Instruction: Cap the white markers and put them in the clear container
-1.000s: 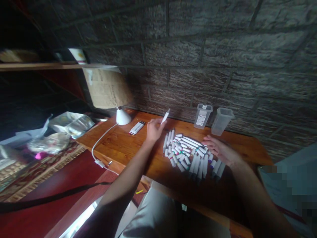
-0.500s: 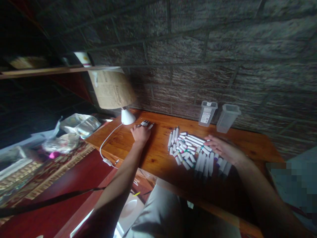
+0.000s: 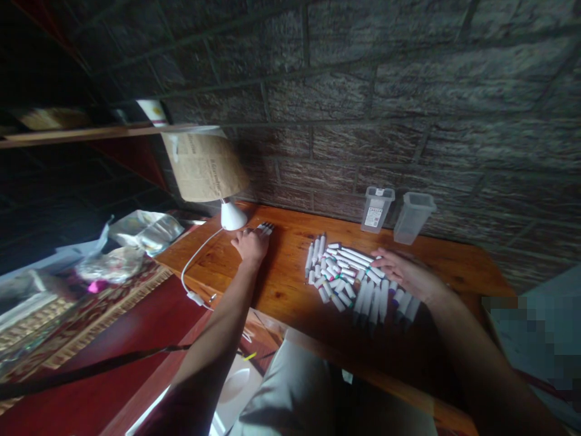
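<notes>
My left hand lies palm down on the wooden desk, fingers stretched onto a small row of white markers beside the lamp base. Only the far ends of those markers show past my fingertips. My right hand rests flat, fingers spread, on the right side of a large pile of white markers with coloured caps in the middle of the desk. Neither hand grips anything.
Two clear plastic boxes stand upright by the brick wall behind the pile. A white lamp base with its cable stands at the desk's left end under a paper shade. Foil bags lie left of the desk.
My left hand carried one marker from above the pile to the small row by the lamp and set it down there. My right hand stayed on the pile.
</notes>
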